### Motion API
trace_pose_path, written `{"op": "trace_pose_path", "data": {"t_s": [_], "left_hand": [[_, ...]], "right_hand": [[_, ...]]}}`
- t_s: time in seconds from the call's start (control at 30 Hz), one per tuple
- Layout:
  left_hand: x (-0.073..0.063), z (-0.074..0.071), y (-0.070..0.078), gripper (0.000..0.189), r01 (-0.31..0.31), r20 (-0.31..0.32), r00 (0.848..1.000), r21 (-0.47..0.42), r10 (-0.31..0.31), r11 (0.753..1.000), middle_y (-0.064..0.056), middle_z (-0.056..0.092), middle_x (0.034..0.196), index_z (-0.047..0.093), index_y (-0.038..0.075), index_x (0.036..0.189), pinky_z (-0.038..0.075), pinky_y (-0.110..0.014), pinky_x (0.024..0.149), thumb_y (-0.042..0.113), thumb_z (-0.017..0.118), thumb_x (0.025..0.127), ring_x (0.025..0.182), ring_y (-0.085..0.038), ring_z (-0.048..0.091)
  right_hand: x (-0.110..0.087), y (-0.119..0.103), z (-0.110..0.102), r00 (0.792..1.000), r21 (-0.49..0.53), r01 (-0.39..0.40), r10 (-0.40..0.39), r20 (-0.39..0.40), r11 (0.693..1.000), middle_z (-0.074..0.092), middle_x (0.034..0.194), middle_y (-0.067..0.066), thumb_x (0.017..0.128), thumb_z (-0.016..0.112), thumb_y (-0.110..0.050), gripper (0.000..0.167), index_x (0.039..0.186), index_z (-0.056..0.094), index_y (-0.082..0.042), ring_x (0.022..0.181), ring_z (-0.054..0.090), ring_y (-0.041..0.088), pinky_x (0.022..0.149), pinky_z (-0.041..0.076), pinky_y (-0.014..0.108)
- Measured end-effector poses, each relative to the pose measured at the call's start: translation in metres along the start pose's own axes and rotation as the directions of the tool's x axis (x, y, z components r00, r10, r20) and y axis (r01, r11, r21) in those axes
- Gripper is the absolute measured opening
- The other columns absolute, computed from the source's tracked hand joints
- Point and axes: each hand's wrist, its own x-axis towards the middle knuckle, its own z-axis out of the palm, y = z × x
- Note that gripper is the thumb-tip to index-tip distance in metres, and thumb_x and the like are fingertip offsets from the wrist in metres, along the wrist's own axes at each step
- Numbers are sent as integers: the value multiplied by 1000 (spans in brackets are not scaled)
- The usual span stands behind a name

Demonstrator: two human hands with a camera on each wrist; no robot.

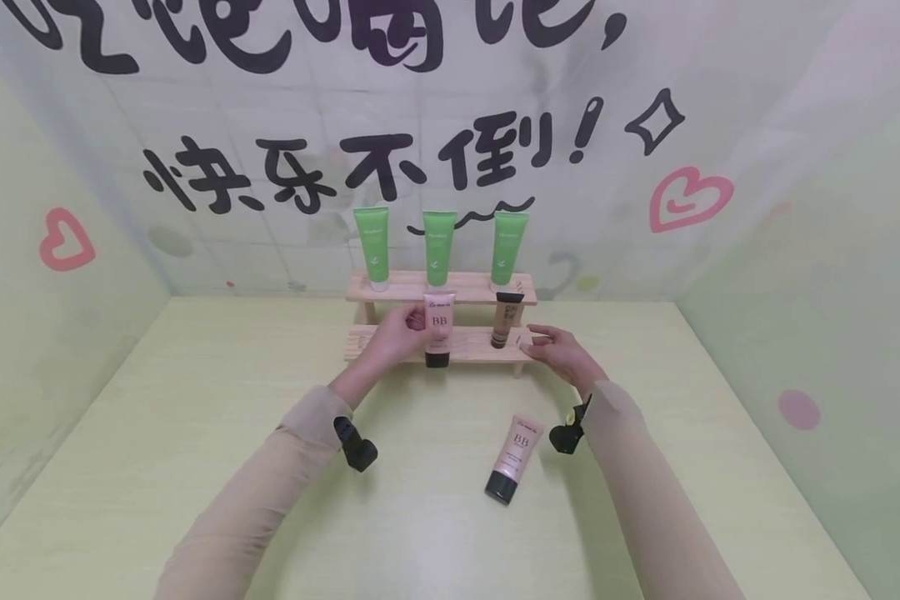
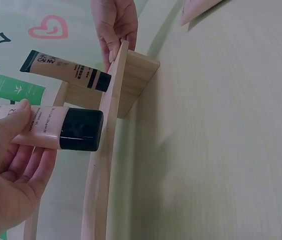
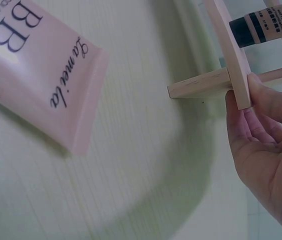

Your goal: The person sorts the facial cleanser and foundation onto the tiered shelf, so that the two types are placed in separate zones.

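Note:
My left hand (image 1: 402, 337) grips a pink BB cream tube (image 1: 439, 315) by its sides, black cap down, at the middle of the wooden rack's lower step (image 1: 468, 343). In the left wrist view the tube's black cap (image 2: 82, 129) is right beside the step's front edge. At the rack's right end, my right hand (image 1: 565, 357) pinches the end of the lower step, thumb on top and fingers beneath. Close to that hand, a brown foundation tube (image 1: 507, 321) stands on its cap on the same step. A second pink BB cream tube (image 1: 515, 458) lies on the table in front.
Three green tubes, a left one (image 1: 373, 247), a middle one (image 1: 438, 247) and a right one (image 1: 507, 247), stand on the rack's upper step (image 1: 405, 286). The rack stands on a pale wooden table (image 1: 217, 467), near the lettered back wall (image 1: 285, 100).

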Motion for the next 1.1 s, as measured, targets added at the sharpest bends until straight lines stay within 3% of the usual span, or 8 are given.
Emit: {"op": "trace_pose_path", "data": {"t_s": [0.17, 0.47, 0.87, 1.1], "left_hand": [[8, -3, 1, 42, -12, -33, 999, -56, 10, 998, -11, 58, 109, 55, 6, 112, 49, -33, 91, 23, 71, 78, 103, -23, 54], [17, -2, -7, 46, -46, -47, 998, -56, 43, 997, -7, 58, 112, 55, 10, 116, 49, -32, 92, 26, 72, 77, 107, -21, 54], [21, -4, -20, 44, -67, -15, 998, -86, 66, 994, -10, 58, 116, 53, 6, 116, 45, -33, 98, 18, 71, 78, 110, -23, 55], [15, -7, -25, 53, -46, -14, 999, -128, 45, 991, -14, 56, 119, 48, 4, 121, 45, -33, 100, 15, 73, 76, 112, -26, 54]], "right_hand": [[1, 2, 1, 1000, 21, -4, 4, -3, 1000, 28, 142, 24, 92, 51, -8, 59, 144, 22, -6, 126, 38, 31, 110, 33, 39], [2, 3, 2, 1000, 21, -1, 0, 6, 1000, 27, 143, 25, 92, 50, -9, 59, 144, 22, -7, 129, 37, 34, 111, 31, 41], [1, 3, -1, 1000, 10, 18, -18, 1, 1000, 27, 143, 26, 92, 51, -9, 60, 144, 22, -5, 129, 36, 34, 111, 31, 41], [2, 3, -2, 1000, 3, 4, -4, -5, 1000, 27, 143, 24, 93, 51, -11, 59, 144, 22, -8, 129, 36, 33, 111, 31, 41]]}}
